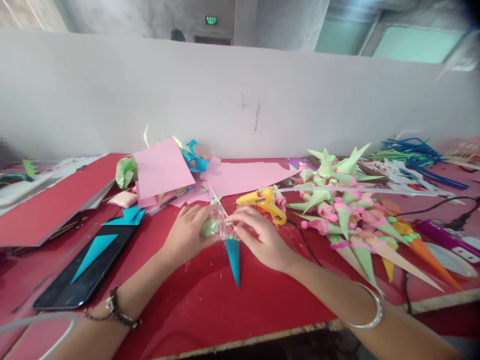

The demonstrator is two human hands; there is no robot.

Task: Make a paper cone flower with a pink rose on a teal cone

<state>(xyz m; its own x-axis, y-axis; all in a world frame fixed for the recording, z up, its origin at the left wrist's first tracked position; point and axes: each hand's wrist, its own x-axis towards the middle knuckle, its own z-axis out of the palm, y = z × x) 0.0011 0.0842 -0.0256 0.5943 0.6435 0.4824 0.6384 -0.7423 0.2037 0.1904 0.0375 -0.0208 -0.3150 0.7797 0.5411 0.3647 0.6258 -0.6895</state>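
My left hand (189,227) is closed round a small clear plastic bag (210,226) with soft light-green modelling clay inside. Close beside it, my right hand (258,235) has its fingers pinched at the mouth of the bag. A thin pale stick (218,201) slants up and left from those fingertips; the fingers partly hide its lower end. Just below both hands lies a blue paper cone (233,260), point toward me, with small green balls along its wide end. A yellow glue gun (262,201) rests beyond my right hand.
Several finished paper cones (348,210) are heaped at right, near a purple power strip (450,240). A black phone (90,265) with blue paper pieces lies at left. Pink paper sheets (165,167) spread at the back before a white partition (225,95). A black cord (307,245) trails right.
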